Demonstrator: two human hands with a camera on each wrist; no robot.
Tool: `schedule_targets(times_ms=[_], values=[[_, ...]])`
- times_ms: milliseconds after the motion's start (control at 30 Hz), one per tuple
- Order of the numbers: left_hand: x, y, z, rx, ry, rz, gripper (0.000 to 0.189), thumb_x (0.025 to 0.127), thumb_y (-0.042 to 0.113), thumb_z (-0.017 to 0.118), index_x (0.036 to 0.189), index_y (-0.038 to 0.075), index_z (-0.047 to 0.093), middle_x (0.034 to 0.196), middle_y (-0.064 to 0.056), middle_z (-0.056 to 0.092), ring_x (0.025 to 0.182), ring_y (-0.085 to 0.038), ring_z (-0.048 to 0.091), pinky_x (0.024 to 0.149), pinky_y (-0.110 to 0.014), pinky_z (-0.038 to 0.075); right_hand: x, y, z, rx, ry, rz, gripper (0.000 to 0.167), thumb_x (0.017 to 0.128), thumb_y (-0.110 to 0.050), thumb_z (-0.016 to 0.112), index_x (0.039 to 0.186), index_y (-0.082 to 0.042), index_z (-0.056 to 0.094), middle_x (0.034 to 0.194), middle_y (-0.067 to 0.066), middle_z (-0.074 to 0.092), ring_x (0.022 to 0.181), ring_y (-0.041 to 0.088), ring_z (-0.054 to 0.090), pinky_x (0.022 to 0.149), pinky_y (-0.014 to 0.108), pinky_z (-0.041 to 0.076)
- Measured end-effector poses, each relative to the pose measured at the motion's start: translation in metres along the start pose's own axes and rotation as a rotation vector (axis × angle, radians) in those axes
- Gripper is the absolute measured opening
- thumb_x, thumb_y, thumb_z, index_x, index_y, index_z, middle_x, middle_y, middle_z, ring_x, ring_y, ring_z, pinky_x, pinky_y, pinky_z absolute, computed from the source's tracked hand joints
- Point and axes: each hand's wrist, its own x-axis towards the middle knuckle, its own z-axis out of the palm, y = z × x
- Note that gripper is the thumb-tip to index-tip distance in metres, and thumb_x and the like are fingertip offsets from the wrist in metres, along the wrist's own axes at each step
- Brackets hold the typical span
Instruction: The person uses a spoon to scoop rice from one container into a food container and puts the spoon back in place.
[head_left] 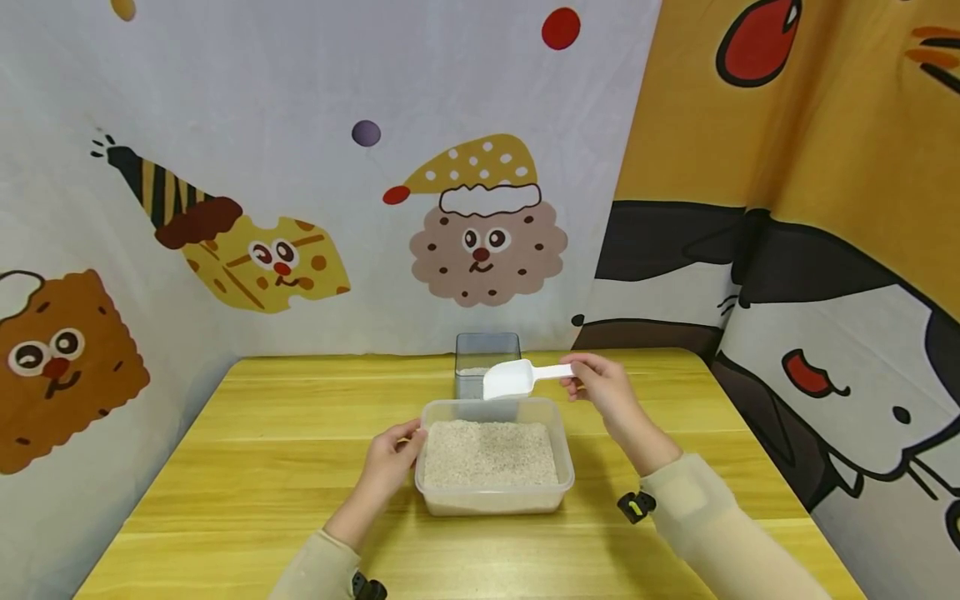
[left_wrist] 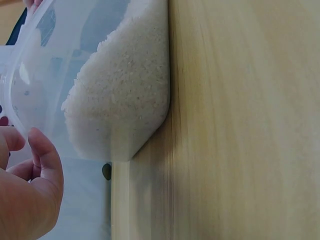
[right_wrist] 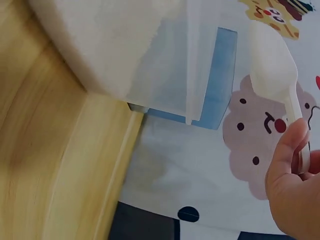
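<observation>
A clear plastic container (head_left: 495,500) of rice (head_left: 491,454) stands on the table. My left hand (head_left: 393,454) pinches its left rim between thumb and fingers; the left wrist view shows this hand (left_wrist: 35,185) at the rim and the rice (left_wrist: 120,85) heaped behind the wall. My right hand (head_left: 603,387) grips the handle of a white scoop (head_left: 510,380), held above the container's far edge. In the right wrist view the scoop (right_wrist: 272,62) is tilted; whether rice lies in it, I cannot tell. Behind it stands a bluish see-through bin (head_left: 487,346) with some rice inside.
The wooden table (head_left: 300,417) reaches back to a cloth backdrop (head_left: 300,100) printed with cartoon figures. A patterned cloth (head_left: 847,350) hangs along the right side. Dark devices are strapped at both wrists.
</observation>
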Motion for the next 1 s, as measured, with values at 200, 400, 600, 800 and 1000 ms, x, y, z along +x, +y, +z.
schedule_targets(times_ms=[200,400,600,800,1000], values=[[-0.009,0.020,-0.001,0.007,-0.015,-0.009,0.037,0.094,0.006,0.055,0.125,-0.014,0.053,0.097,-0.016,0.055,0.073,-0.016,0.057,0.059,-0.020,0.050,-0.010,0.003,0.007,-0.146,-0.069,-0.085,0.025,0.098,-0.006,0.047,0.109,0.011,0.061,0.073,0.009,0.064,0.060,0.011,0.055,0.054,0.023,0.052],[0.006,-0.006,0.001,-0.007,0.003,-0.009,0.039,0.094,0.011,0.058,0.126,-0.010,0.054,0.098,-0.012,0.056,0.071,-0.011,0.055,0.057,-0.019,0.049,-0.017,0.007,0.012,-0.298,-0.134,-0.195,0.022,0.098,-0.007,0.048,0.105,0.006,0.065,0.075,0.016,0.064,0.061,0.020,0.058,0.054,0.027,0.054],[0.007,-0.010,0.001,0.008,0.012,0.002,0.039,0.094,0.013,0.059,0.126,-0.009,0.055,0.098,-0.012,0.057,0.071,-0.010,0.055,0.057,-0.019,0.049,-0.023,0.014,0.018,-0.427,-0.169,-0.290,0.019,0.097,-0.007,0.051,0.101,0.001,0.067,0.073,0.010,0.063,0.059,0.020,0.058,0.052,0.029,0.054],[-0.001,0.007,0.000,0.003,-0.007,-0.002,0.038,0.094,0.008,0.057,0.125,-0.013,0.054,0.097,-0.015,0.056,0.073,-0.014,0.056,0.058,-0.019,0.049,-0.025,0.021,0.022,-0.594,-0.164,-0.400,0.017,0.095,-0.005,0.053,0.099,-0.005,0.069,0.076,0.007,0.064,0.056,0.009,0.052,0.047,0.023,0.049],[-0.009,0.019,-0.001,-0.004,-0.007,0.003,0.038,0.094,0.008,0.057,0.124,-0.013,0.054,0.097,-0.015,0.056,0.073,-0.014,0.057,0.059,-0.019,0.050,-0.028,0.025,0.026,-0.809,-0.124,-0.571,0.016,0.092,-0.002,0.057,0.097,-0.009,0.070,0.094,0.005,0.069,0.071,0.009,0.059,0.058,0.021,0.053]])
